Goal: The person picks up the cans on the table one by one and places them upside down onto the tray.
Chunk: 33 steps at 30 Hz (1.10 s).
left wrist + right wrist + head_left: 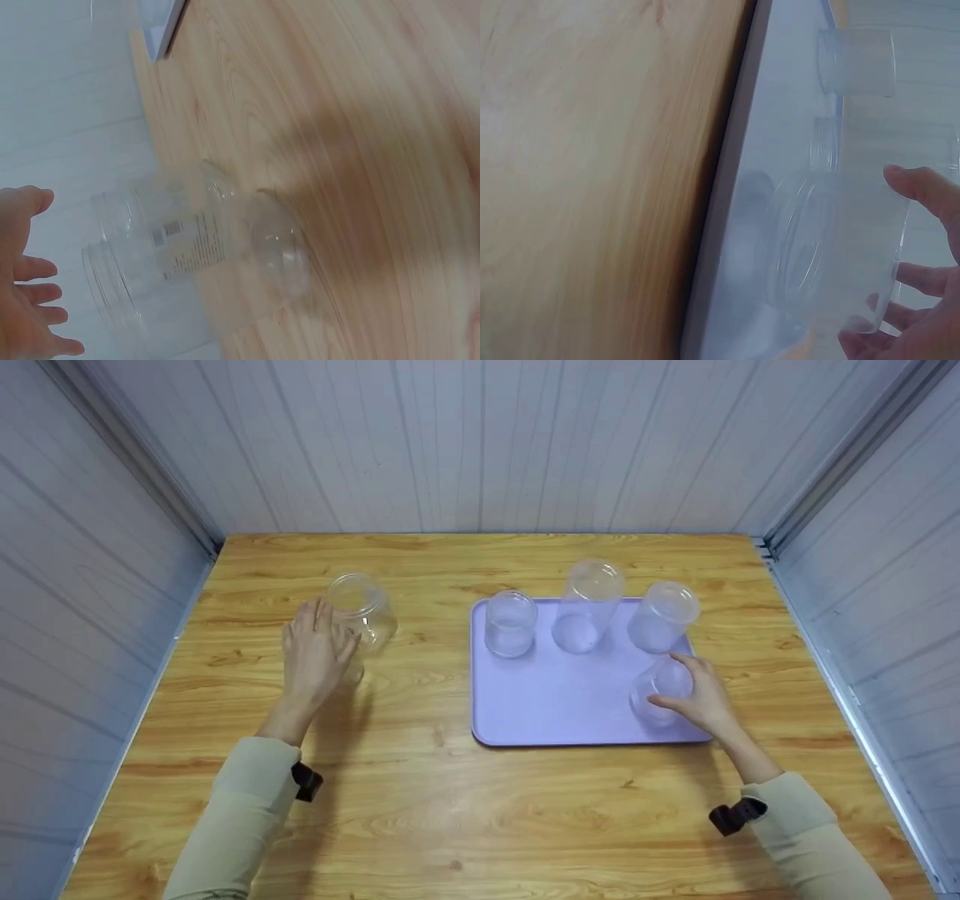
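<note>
Jar (669,678) at near-right corner of tray (546,706) faces mouth-down, seemingly because right hand (703,697) grips its base; left hand (315,652) loose

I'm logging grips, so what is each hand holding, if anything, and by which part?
The right hand holds a clear jar by its upper end; the left hand holds nothing.

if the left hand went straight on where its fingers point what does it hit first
Likely the nearer clear jar, at its mouth end, though the left hand's depth is unclear.
</note>
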{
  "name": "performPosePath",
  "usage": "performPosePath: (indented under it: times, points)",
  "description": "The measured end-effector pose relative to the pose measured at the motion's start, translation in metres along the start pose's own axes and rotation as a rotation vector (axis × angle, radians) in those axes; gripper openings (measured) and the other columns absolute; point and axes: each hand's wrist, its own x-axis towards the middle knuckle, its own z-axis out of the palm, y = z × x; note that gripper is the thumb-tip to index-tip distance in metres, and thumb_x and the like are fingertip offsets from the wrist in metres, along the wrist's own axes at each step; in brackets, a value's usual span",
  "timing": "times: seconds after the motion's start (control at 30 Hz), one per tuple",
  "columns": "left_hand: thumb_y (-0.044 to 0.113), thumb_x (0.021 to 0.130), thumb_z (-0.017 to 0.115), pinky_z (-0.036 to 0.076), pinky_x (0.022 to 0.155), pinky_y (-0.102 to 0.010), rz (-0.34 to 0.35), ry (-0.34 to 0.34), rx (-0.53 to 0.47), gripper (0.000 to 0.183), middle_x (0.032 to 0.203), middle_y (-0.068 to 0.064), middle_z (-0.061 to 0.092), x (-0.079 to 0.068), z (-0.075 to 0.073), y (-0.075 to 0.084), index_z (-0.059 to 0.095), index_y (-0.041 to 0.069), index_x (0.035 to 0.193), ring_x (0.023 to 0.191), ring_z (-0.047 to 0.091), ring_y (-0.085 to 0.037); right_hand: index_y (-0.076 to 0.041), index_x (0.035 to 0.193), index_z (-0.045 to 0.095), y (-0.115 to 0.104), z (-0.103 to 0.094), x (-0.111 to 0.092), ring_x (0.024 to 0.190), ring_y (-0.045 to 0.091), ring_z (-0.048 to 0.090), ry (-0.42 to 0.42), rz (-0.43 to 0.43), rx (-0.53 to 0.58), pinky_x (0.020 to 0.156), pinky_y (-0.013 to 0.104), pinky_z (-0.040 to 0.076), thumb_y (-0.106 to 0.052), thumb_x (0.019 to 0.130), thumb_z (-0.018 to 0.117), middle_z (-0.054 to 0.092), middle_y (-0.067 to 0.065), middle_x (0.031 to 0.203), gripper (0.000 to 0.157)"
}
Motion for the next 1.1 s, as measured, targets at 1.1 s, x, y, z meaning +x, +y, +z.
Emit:
performPosePath:
  times: [1.1]
  points:
    - [0.048,0.076,0.062,0.034,0.080,-0.065,-0.190,-0.171,0.008,0.094,0.133,-0.037,0.013,0.013,-0.003,-0.016,0.017,-0.006,0.137,0.118,0.019,-0.055,0.013,0.127,0.034,0.014,-0.005,0.012,0.112,0.050,0.031,-0.061,0.044,-0.041,0.093,0.059,0.023,-0.020,0.067,0.076,0.032,0.038,0.122,0.081]
